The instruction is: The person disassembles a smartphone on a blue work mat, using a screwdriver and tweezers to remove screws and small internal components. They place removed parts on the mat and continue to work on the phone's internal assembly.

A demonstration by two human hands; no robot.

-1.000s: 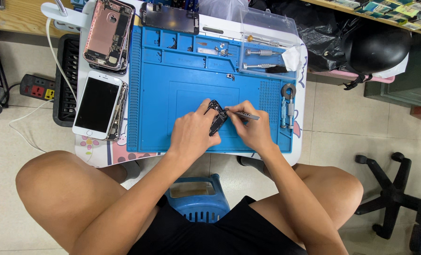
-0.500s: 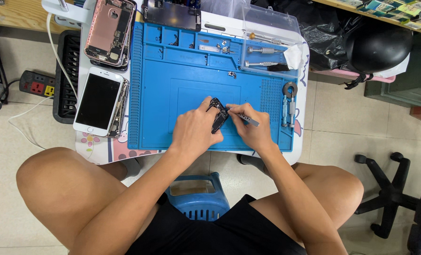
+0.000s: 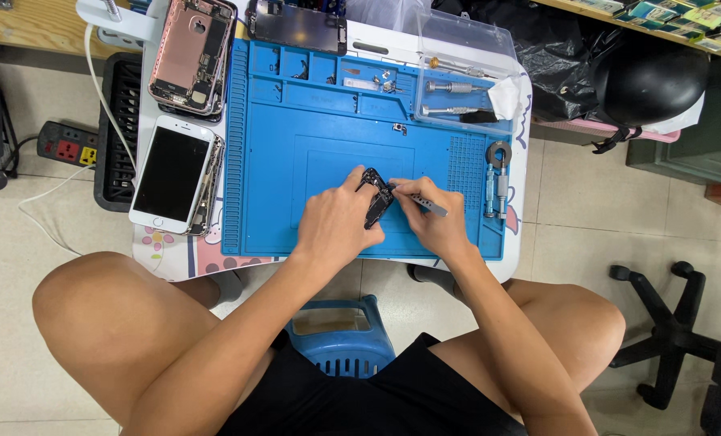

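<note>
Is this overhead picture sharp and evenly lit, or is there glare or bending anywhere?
Head view: light is soft and even, with only faint shadows under the left hand and right hand. The blue mat looks sharp; the small dark part is too small for detail. Mild glare shows on the clear plastic box. Edges bend slightly outward, wide-angle style.

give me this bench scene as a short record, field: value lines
surface: blue work mat on a small white table
left hand: left hand holds a small dark phone part on the mat
right hand: right hand grips slim metal tweezers, tip at the part
left of mat: white phone face up; opened phone shell behind it
mat's far right: clear tray with screwdrivers
right edge: two small drivers
below table: blue stool
</note>
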